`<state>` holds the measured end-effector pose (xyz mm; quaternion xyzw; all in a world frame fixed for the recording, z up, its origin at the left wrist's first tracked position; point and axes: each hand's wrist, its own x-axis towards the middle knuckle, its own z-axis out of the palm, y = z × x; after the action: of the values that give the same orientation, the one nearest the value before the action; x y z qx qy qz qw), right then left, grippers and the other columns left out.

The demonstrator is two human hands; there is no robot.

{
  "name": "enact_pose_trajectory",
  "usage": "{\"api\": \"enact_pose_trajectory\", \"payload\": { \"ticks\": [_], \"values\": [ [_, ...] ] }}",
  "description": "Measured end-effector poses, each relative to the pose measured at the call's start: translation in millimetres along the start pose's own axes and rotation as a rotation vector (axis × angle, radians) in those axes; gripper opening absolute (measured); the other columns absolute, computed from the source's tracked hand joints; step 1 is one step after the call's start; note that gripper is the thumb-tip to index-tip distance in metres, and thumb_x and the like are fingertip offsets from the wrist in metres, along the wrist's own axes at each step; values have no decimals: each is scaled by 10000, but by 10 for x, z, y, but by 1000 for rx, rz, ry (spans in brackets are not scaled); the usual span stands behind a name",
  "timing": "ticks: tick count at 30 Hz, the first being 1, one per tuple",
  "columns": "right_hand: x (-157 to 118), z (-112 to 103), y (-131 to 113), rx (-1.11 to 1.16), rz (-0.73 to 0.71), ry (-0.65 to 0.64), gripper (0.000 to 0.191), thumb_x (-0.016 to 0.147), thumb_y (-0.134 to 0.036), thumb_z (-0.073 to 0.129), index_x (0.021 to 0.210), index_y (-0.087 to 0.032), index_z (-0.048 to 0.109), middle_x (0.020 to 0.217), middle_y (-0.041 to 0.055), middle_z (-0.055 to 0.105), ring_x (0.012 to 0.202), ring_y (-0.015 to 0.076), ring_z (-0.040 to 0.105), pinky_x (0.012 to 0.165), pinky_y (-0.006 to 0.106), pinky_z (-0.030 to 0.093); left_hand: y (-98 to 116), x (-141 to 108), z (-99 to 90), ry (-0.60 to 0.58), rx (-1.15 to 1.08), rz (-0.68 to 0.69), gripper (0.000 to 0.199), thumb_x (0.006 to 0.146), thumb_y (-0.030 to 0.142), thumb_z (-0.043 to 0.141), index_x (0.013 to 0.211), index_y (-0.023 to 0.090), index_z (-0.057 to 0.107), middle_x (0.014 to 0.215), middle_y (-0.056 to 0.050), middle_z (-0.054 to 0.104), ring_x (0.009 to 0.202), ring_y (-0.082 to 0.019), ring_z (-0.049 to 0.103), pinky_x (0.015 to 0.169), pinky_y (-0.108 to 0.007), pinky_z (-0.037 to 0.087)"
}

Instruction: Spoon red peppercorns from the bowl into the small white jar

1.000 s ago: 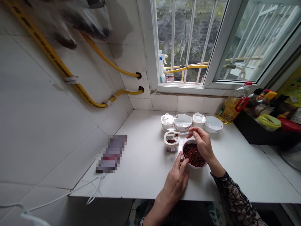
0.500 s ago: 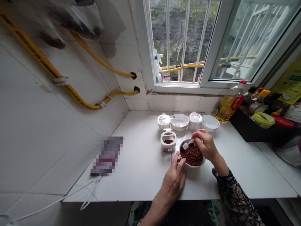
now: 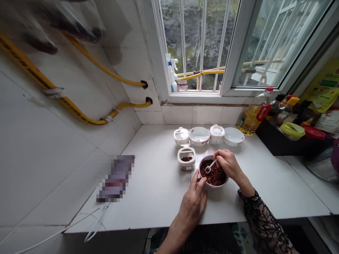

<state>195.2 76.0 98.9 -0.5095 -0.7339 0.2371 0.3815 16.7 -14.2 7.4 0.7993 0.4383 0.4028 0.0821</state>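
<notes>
Head view, looking down on a white tiled counter (image 3: 156,190). The left hand (image 3: 192,206) is partly closed, its fingers curled against the near-left rim of a ceramic bowl (image 3: 213,186), steadying it. The bowl sits between the hands, touching both, and is heaped with reddish-brown peppercorns (image 3: 215,177). The right hand (image 3: 229,165) is closed in a pinch around the handle of a small white plastic scoop (image 3: 209,167), whose tip is down in the peppercorns. A black lace sleeve (image 3: 265,220) covers the right forearm.

Just ahead of the left hand stands a small jar (image 3: 186,168) with its top open and a few peppercorns inside. Farther ahead of the hands, a row runs along the wall: a lidded glass jar (image 3: 181,137), a shallow white bowl (image 3: 199,136), a lidded jar (image 3: 216,134) and another white bowl (image 3: 233,137). Beyond the right hand stands a bottle of cooking oil (image 3: 250,120), beside a black tray (image 3: 275,144) of condiments. Left of the left hand lies a pixelated packet (image 3: 116,179).
</notes>
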Motion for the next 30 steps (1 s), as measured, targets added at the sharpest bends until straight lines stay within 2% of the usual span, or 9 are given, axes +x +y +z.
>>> {"api": "enact_pose_trajectory", "payload": {
  "ticks": [6, 9, 13, 15, 21, 25, 30],
  "values": [
    [1, -1, -1, -18, 6, 28, 218, 778, -209, 429, 612, -240, 567, 452, -32, 563, 559, 189, 547, 817, 350, 407, -6, -6, -4, -9, 20, 2, 471, 930, 64, 453, 1387, 157, 381, 1507, -256, 381, 1401, -304, 440, 1025, -409, 520],
    [-2, 5, -4, 22, 28, 44, 211, 767, -214, 431, 610, -232, 570, 443, -32, 555, 545, 182, 544, 782, 334, 426, -10, -8, -2, -11, 22, 1, 471, 933, 72, 457, 1389, 166, 382, 1515, -248, 377, 1398, -301, 445, 1021, -408, 524],
    [-9, 5, 17, 196, 151, 23, 186, 742, -250, 442, 636, -217, 591, 438, -37, 552, 462, 153, 514, 579, 278, 413, -15, -9, 9, -1, 14, -4, 464, 939, 85, 454, 1387, 180, 380, 1523, -237, 377, 1400, -299, 443, 1031, -421, 518],
    [-5, 5, 46, 282, 218, 27, 182, 727, -278, 458, 650, -208, 607, 437, -37, 559, 445, 145, 502, 523, 263, 384, -17, -10, 14, 1, 11, -7, 460, 940, 85, 452, 1385, 179, 381, 1523, -236, 378, 1406, -301, 435, 1033, -424, 516],
    [47, -20, 115, 467, 305, 45, 178, 686, -341, 510, 659, -204, 619, 438, -26, 567, 462, 146, 503, 547, 277, 395, -14, -7, 5, -5, -2, -4, 466, 933, 78, 454, 1385, 176, 393, 1535, -227, 369, 1408, -293, 432, 1032, -413, 519],
    [84, 1, 45, 549, 272, 80, 182, 721, -364, 552, 747, -198, 623, 517, -20, 608, 548, 162, 575, 650, 306, 461, -9, -6, 5, 9, -9, 4, 468, 927, 64, 448, 1382, 165, 399, 1531, -233, 370, 1409, -297, 431, 1033, -411, 519],
    [87, 142, -162, 481, 70, 184, 198, 883, -376, 503, 884, -205, 603, 675, 8, 665, 679, 178, 624, 728, 319, 488, -14, -18, 29, 19, 2, 2, 485, 926, 65, 457, 1394, 173, 390, 1520, -241, 380, 1385, -307, 463, 1030, -426, 520]
  ]
}}
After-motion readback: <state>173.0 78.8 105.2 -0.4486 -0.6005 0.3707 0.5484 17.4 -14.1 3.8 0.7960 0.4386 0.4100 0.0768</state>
